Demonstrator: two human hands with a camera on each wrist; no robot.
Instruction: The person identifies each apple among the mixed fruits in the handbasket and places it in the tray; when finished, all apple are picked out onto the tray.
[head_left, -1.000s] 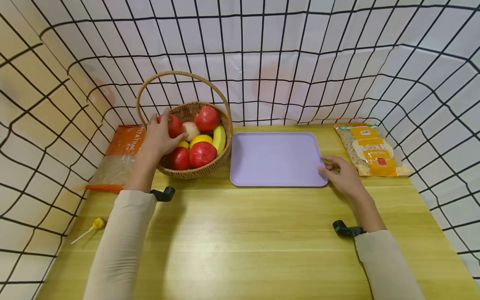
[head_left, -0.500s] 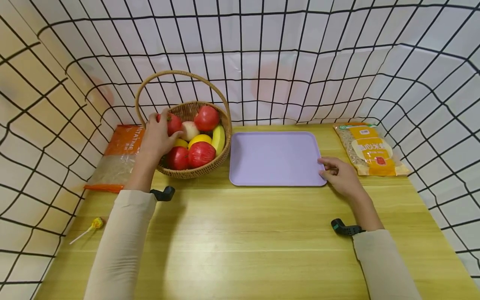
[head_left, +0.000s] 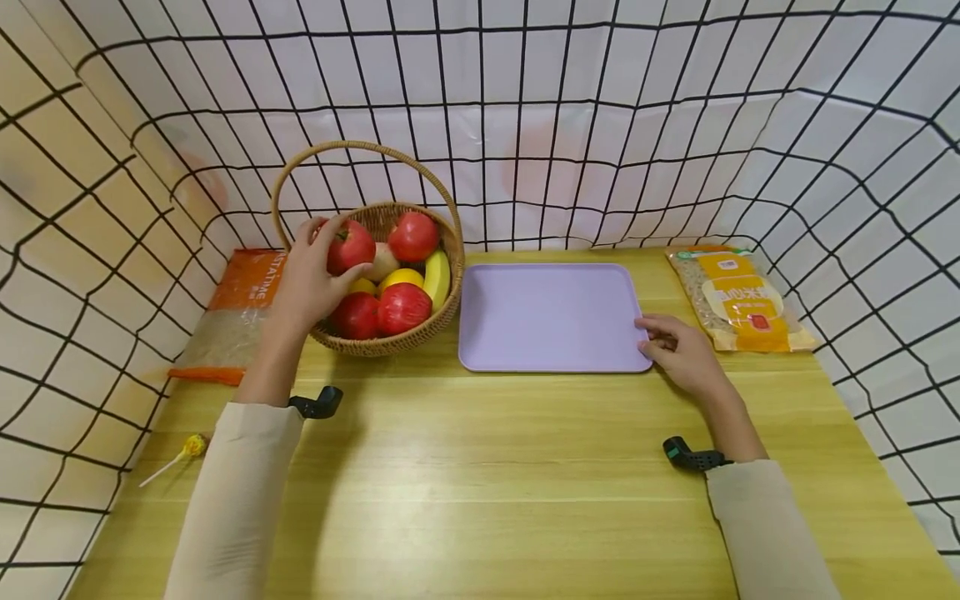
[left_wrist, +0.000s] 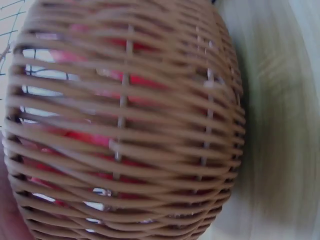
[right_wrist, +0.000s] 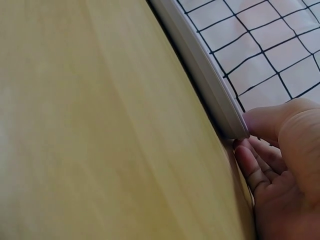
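In the head view, my left hand (head_left: 306,279) grips a red apple (head_left: 352,247) at the left side of the wicker basket (head_left: 390,344), thumb on the near side and fingers over the top. The basket's woven wall (left_wrist: 130,115) fills most of the left wrist view, with red fruit glimpsed through its gaps. Around the held apple lie more red fruits (head_left: 405,309), a pale round fruit (head_left: 384,263), yellow fruit (head_left: 401,277) and a banana (head_left: 437,279). My right hand (head_left: 684,354) pinches the near right corner of a lilac tray (head_left: 551,321), its rim (right_wrist: 215,90) between thumb and fingers.
An orange-and-clear bag (head_left: 251,283) lies left of the basket, partly behind the left forearm. Closer in is a yellow lollipop (head_left: 193,447). A yellow packet of grains (head_left: 738,298) lies right of the tray. Black wire grid (head_left: 525,133) encloses the wooden table (head_left: 480,467) at back and sides.
My left hand has lifted the apple slightly up and to the right, uncovering more of it, and the left wrist has drawn back a little. My right hand keeps its hold on the tray.
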